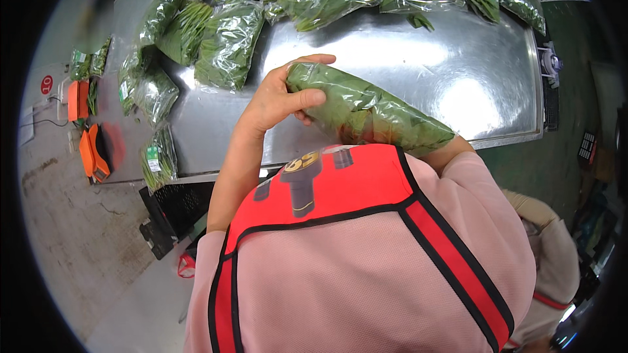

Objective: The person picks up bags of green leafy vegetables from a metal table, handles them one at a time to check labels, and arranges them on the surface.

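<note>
My left hand (289, 94) grips the upper left end of a clear plastic bag of leafy greens (373, 103), its thumb on the near face and its index finger stretched along the far edge. The bag is tilted, running down to the right in front of my chest, above a stainless steel table. Reddish-brown patches show through its lower side; I cannot tell what they are. My right forearm reaches in behind the bag's right end, and the right hand itself is hidden there.
Several bagged greens (230, 44) lie along the far and left sides of the steel table (314, 157). One labelled bag (158, 159) lies at the near left edge. Orange devices (93, 153) stand at the left. A black crate (179, 213) sits below; another person's sleeve (554, 245) shows behind right.
</note>
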`<state>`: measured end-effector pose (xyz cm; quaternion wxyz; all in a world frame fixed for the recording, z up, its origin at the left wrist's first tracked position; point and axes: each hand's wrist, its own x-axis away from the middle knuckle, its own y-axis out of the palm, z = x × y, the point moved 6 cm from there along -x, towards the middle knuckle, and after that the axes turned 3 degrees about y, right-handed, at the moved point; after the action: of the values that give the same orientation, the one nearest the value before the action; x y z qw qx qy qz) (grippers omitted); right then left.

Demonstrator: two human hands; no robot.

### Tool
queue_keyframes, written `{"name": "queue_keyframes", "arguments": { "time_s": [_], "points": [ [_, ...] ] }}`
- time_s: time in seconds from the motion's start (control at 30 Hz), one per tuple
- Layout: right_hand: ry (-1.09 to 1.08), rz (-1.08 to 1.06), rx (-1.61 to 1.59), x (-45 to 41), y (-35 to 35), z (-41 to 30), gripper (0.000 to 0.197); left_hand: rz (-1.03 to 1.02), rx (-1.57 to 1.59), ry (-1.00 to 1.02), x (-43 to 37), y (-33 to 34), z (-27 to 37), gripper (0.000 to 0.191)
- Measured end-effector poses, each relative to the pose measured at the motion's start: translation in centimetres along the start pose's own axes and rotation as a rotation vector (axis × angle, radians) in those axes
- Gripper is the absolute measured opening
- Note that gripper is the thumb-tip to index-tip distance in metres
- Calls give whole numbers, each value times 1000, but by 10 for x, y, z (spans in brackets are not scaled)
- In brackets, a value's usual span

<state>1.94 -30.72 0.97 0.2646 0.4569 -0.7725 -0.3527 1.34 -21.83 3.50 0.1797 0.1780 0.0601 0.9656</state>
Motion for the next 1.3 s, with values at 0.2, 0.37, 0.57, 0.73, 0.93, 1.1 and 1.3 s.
{"name": "queue_keyframes", "arguments": {
  "time_s": [0.2, 0.37, 0.57, 0.73, 0.93, 1.1, 1.3],
  "points": [
    [-43, 138, 313, 20, 26, -22, 28, 250, 8, 271, 14, -11, -21, 31],
    [-117, 93, 317, 37, -14, -32, 28, 514, 328, 258, 21, -25, -24, 20],
    [2, 106, -297, 42, -97, -15, 73, 726, 490, 232, 31, -64, -28, 11],
    [-50, 337, 177, 45, -83, -22, 77, 710, 501, 234, 29, -67, -38, 13],
    [-32, 471, 229, 38, -82, -15, 57, 698, 474, 244, 29, -69, -37, 14],
    [-20, 518, 238, 38, -84, -13, 46, 702, 466, 218, 30, -68, -41, 15],
    [-134, 519, 246, 45, -88, -13, 38, 626, 413, 278, 32, -63, -31, 25]
  ]
}}
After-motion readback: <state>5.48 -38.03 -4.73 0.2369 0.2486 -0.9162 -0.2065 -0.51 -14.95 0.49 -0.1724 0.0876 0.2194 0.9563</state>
